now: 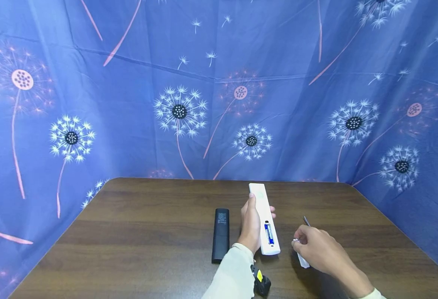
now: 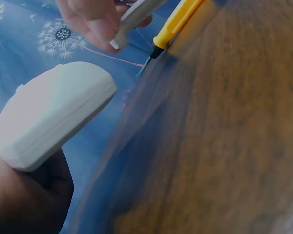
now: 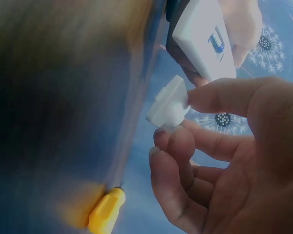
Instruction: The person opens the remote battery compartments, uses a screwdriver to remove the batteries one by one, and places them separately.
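My left hand (image 1: 250, 226) grips a white remote control (image 1: 262, 207) above the table, its back turned up. The battery compartment in its lower half is uncovered, and a blue battery (image 1: 269, 234) lies inside. To the right, my right hand (image 1: 322, 250) pinches a small white battery cover (image 3: 172, 105) between thumb and fingers, apart from the remote. A screwdriver with a yellow handle (image 2: 178, 24) lies on the table beyond the right hand, which hides most of it in the head view; only its metal shaft (image 1: 306, 221) shows there.
On the brown wooden table (image 1: 159, 232), a black remote control (image 1: 221, 236) lies left of my left hand. A blue cloth (image 1: 129, 104) with a dandelion print hangs behind and around the table. A black wrist camera (image 1: 261, 284) sits at my left sleeve.
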`<state>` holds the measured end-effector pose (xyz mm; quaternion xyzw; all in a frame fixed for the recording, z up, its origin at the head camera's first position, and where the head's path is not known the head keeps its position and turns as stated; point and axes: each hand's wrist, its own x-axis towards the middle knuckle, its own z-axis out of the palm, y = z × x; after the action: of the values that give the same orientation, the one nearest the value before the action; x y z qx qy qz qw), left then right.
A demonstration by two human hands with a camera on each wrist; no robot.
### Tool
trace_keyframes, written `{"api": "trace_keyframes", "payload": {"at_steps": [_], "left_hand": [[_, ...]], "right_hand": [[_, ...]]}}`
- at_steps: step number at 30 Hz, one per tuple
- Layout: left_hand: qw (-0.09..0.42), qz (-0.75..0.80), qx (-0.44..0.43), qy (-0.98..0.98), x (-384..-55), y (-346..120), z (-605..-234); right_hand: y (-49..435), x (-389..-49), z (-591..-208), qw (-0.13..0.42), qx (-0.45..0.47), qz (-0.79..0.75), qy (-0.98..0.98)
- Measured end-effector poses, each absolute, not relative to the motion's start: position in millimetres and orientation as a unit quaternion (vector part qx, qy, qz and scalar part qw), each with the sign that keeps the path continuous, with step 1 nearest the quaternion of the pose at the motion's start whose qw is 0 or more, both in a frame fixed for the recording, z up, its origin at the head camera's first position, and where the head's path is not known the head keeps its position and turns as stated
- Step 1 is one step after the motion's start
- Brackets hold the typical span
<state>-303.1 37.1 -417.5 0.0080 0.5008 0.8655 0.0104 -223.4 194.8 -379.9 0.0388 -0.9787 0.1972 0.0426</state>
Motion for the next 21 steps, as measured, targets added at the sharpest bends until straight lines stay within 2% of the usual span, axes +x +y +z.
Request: {"api": "trace_keyframes", "payload": {"at_steps": [7,21], "left_hand": [[0.019,0.868,-0.006,0.497,-301,38,-415],[0.023,0.874,0.019,0.486,-304,39,-417]], "right_hand": [[201,-220,-379,0.033,0.038,0.202,-0.978],[221,-217,-379,0.006,0.023,0.174,-0.984]]}}
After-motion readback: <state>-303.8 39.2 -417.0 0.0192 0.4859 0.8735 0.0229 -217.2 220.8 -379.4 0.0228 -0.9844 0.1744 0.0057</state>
